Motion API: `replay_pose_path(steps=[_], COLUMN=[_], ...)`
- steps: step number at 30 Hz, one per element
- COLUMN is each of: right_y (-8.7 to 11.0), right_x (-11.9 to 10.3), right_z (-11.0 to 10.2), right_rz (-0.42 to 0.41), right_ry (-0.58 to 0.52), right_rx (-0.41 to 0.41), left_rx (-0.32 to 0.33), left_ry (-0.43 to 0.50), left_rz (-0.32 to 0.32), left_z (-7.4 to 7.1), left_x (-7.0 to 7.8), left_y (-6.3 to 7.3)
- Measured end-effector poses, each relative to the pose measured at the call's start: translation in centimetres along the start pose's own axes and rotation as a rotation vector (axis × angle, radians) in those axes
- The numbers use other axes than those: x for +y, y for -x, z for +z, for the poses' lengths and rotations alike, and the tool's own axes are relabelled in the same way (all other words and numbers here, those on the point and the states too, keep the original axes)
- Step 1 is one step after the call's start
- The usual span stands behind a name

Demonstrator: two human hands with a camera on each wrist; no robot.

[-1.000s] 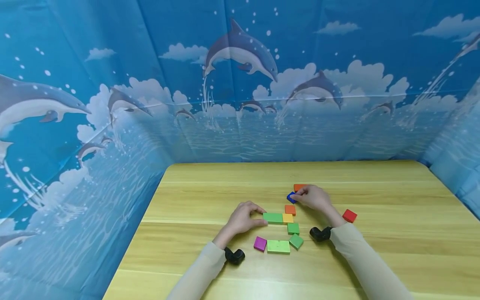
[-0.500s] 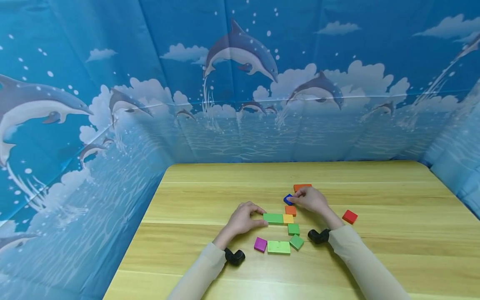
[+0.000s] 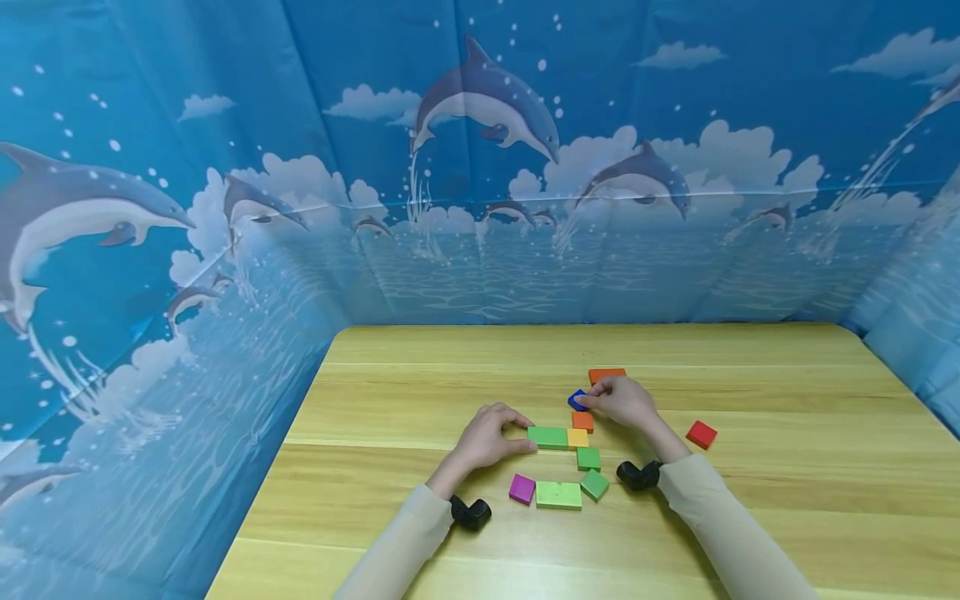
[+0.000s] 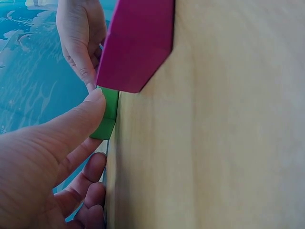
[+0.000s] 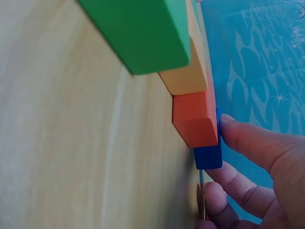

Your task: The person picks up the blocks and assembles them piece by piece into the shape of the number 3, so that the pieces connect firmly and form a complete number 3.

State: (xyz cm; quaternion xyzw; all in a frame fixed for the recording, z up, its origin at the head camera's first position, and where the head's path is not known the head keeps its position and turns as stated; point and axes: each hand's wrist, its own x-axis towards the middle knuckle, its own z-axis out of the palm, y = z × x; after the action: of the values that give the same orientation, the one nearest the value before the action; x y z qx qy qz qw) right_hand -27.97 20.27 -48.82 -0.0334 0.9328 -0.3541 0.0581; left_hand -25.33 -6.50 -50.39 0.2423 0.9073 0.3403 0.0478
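My left hand [image 3: 486,437] pinches the left end of a long green block [image 3: 547,437] between thumb and fingers. In the left wrist view its thumb lies along the green block's [image 4: 108,112] end. A yellow-orange block [image 3: 577,438] abuts that block on the right. My right hand [image 3: 624,402] holds a small blue block [image 3: 577,400] between thumb and index finger, just behind an orange square block [image 3: 582,422]. In the right wrist view the blue block [image 5: 208,157] sits right past the orange block [image 5: 193,117]. A flat orange-red block [image 3: 606,376] lies partly hidden behind the right fingers.
Nearer the body stand a green square block [image 3: 588,458], a turned green block [image 3: 595,485], a light green block [image 3: 558,495] and a purple block [image 3: 522,489]. A red block [image 3: 702,434] lies right of the right wrist. A dolphin-print curtain [image 3: 480,167] hangs behind the table [image 3: 375,400].
My right hand has brought the blue block slightly left and nearer, toward the orange square, revealing more of the flat orange-red block. The left hand stays in place on the green block.
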Motion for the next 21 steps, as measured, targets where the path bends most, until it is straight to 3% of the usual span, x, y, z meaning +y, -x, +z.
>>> replay_pose_path(steps=[12, 18, 21], right_y=[0.4, 3.0, 4.7], right_x=[-0.1, 2.5, 4.8], right_z=[-0.7, -5.6, -8.5], right_rz=[-0.021, -0.076, -0.073], right_ry=[-0.03, 0.002, 0.05], right_rx=[0.048, 0.103, 0.008], left_rx=[-0.001, -0.006, -0.006], left_ry=[-0.009, -0.01, -0.01], left_rz=[0.01, 0.019, 0.019], left_z=[0.0, 0.0, 0.0], left_x=[-0.3, -0.2, -0.2], left_y=[-0.2, -0.3, -0.3])
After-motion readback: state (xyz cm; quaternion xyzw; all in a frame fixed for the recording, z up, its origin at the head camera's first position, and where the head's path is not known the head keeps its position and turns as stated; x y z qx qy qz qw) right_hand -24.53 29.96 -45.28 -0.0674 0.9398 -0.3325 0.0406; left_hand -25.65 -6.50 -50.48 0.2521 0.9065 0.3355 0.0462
